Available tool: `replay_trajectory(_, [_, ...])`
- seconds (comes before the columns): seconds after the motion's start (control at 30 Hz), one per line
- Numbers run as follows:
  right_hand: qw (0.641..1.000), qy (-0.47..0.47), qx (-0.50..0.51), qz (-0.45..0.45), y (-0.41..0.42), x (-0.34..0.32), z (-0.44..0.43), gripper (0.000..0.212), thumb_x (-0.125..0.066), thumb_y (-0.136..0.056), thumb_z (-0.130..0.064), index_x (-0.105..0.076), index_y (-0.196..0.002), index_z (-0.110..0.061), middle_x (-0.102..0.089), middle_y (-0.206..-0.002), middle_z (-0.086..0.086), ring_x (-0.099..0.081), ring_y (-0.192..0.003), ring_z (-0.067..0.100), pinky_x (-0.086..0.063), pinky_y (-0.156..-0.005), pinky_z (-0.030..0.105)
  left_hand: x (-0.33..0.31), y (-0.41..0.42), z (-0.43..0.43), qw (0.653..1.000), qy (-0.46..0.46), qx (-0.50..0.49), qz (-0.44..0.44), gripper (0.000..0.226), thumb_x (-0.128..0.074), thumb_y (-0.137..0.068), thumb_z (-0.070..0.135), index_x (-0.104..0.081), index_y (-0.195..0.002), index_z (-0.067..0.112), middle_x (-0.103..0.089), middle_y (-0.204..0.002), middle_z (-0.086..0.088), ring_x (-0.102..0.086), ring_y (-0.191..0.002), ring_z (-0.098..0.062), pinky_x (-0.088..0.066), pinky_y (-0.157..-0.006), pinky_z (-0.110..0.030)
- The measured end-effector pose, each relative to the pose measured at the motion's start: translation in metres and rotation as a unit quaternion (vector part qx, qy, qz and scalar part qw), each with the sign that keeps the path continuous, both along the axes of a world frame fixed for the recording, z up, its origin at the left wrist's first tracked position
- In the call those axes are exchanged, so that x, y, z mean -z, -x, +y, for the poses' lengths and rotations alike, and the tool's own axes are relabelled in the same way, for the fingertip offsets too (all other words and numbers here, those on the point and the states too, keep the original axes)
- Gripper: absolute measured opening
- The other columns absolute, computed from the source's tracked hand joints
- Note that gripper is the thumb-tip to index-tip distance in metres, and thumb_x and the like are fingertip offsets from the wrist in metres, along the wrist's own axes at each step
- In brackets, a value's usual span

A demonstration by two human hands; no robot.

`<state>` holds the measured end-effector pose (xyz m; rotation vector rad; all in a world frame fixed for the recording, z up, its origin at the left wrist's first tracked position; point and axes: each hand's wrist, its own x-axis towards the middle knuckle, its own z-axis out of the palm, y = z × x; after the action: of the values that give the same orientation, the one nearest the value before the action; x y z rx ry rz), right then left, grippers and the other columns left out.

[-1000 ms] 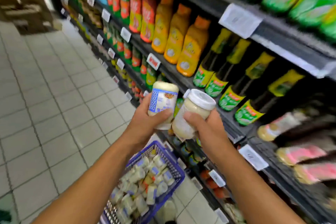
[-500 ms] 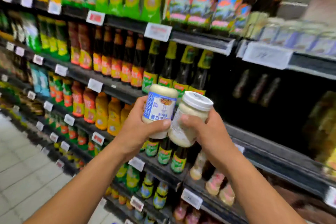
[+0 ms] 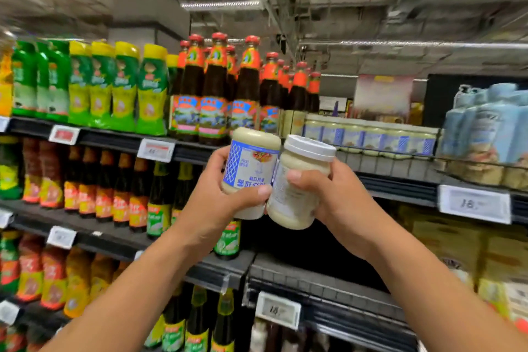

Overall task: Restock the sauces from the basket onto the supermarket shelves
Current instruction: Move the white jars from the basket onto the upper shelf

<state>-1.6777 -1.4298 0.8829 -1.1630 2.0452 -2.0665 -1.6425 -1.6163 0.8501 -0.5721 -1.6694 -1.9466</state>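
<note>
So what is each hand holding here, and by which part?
Left hand grips a blue-labelled sauce jar round its body; right hand grips a white-lidded sauce jar round its body.

Bright, even store light from ceiling strip lamp (image 3: 221, 4). Deep shadow in shelf recess (image 3: 300, 246). Motion blur smears left bottles (image 3: 31, 268), right-edge packs (image 3: 485, 128); wide-angle bowing at edges. Centre sharp: labelled jar (image 3: 251, 168), white-lidded jar (image 3: 300, 188).
</note>
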Motion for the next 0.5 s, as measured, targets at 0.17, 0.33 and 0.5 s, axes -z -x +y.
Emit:
replay_trajectory(0.17, [1.000, 0.003, 0.000, 0.030, 0.009, -0.050, 0.037, 0.057, -0.069, -0.077, -0.024, -0.056, -0.131, -0.013, -0.072, -0.120, 0.009, -0.069, -0.110, 0.029, -0.052, -0.096, 0.058, -0.047, 0.017, 0.035, 0.998, 0.013, 0.056, 0.008, 0.088, -0.082, -0.059, 0.020, -0.041, -0.136, 0.006, -0.066, -0.124, -0.021, -0.066, -0.102, -0.034, -0.056, -0.072, -0.041])
replay_trajectory(0.33, [0.997, -0.008, 0.026, 0.071, 0.029, -0.089, 0.066, 0.050, -0.070, -0.077, -0.025, -0.061, -0.126, -0.018, -0.072, -0.119, 0.007, -0.068, -0.112, 0.028, -0.049, -0.096, 0.063, -0.086, 0.037, 0.063, 0.999, 0.025, 0.043, 0.017, 0.069, -0.075, -0.069, 0.014, -0.046, -0.132, 0.012, -0.069, -0.115, -0.013, -0.069, -0.093, -0.026, -0.061, -0.074, -0.048])
replay_trajectory(0.5, [0.995, -0.022, 0.054, 0.086, 0.054, -0.116, 0.088, 0.032, -0.072, -0.076, -0.029, -0.071, -0.108, -0.028, -0.075, -0.110, 0.000, -0.071, -0.106, 0.019, -0.051, -0.096, 0.059, -0.122, 0.062, 0.075, 0.997, 0.059, 0.039, -0.003, 0.064, -0.080, -0.068, 0.017, -0.055, -0.127, 0.011, -0.068, -0.116, -0.017, -0.068, -0.090, -0.026, -0.059, -0.067, -0.038])
